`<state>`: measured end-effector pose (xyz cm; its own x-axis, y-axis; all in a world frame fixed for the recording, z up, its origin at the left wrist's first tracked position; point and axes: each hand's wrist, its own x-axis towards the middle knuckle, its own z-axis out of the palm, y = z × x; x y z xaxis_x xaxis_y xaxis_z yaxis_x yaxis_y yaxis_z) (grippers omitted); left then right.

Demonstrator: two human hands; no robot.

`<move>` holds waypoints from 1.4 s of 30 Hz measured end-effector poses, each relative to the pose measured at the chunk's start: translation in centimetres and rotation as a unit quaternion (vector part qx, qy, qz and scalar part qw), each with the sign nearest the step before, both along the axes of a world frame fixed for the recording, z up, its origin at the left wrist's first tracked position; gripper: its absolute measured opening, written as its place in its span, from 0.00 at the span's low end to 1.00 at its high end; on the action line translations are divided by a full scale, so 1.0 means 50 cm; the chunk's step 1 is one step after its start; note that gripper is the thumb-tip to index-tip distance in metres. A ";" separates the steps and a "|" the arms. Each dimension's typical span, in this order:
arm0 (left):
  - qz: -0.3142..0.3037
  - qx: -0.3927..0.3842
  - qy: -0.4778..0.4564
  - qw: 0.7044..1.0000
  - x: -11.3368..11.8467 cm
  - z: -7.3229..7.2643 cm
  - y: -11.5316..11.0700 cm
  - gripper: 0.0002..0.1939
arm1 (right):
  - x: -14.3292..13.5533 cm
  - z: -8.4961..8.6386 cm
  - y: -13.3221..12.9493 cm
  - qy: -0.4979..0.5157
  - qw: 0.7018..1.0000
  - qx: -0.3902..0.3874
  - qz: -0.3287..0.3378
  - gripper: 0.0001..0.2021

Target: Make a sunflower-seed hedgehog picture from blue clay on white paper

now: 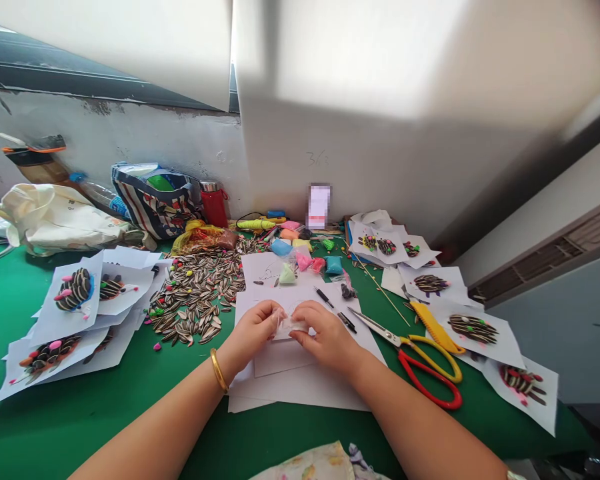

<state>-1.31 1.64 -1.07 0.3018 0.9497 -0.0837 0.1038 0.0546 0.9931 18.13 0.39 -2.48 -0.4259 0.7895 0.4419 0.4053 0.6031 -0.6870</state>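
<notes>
Both hands meet over white paper sheets (pixel 320 390) at the middle of the green table. My left hand (pixel 254 333), with a gold bangle on its wrist, pinches one end of a small clear plastic packet (pixel 283 327). The packet's other end, where something white shows, is between the thumb and fingers of my right hand (pixel 325 337). Just beyond the hands are two black pens (pixel 347 323) and small bags of coloured clay, among them a blue one (pixel 335 265) and a pale green one (pixel 287 273).
Striped sunflower seeds (pixel 195 293) lie in a heap to the left. Large scissors (pixel 420 353) and a yellow cutter (pixel 436 327) rest at the right. Papers with seed figures lie at the left (pixel 73 320) and right (pixel 485 327). A red bottle (pixel 213 203) stands behind.
</notes>
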 end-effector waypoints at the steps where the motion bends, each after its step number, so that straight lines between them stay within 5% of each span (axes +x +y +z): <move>1: -0.005 0.005 0.002 1.000 -0.001 0.002 0.000 0.12 | -0.001 0.000 0.000 0.002 1.000 -0.002 -0.003 0.09; 7: -0.065 -0.005 -0.001 0.998 -0.004 0.003 -0.002 0.15 | -0.003 0.001 0.002 0.011 1.000 -0.010 -0.012 0.07; 18: -0.048 0.010 0.000 0.999 -0.011 -0.008 0.006 0.13 | 0.004 0.010 0.000 -0.013 1.000 -0.009 -0.011 0.11; 27: -0.049 0.019 -0.010 0.999 -0.003 -0.006 0.003 0.12 | -0.006 0.008 -0.005 -0.025 0.999 -0.002 -0.029 0.00; 42: -0.024 0.061 0.019 0.998 -0.005 -0.005 0.001 0.08 | -0.001 0.018 -0.004 -0.035 0.999 -0.001 0.000 0.07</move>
<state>-1.56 1.70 -1.32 0.3456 0.9382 0.0197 0.1411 -0.0728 0.9873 18.08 0.19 -1.56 -0.4562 0.7905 0.4086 0.4524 0.6015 -0.6584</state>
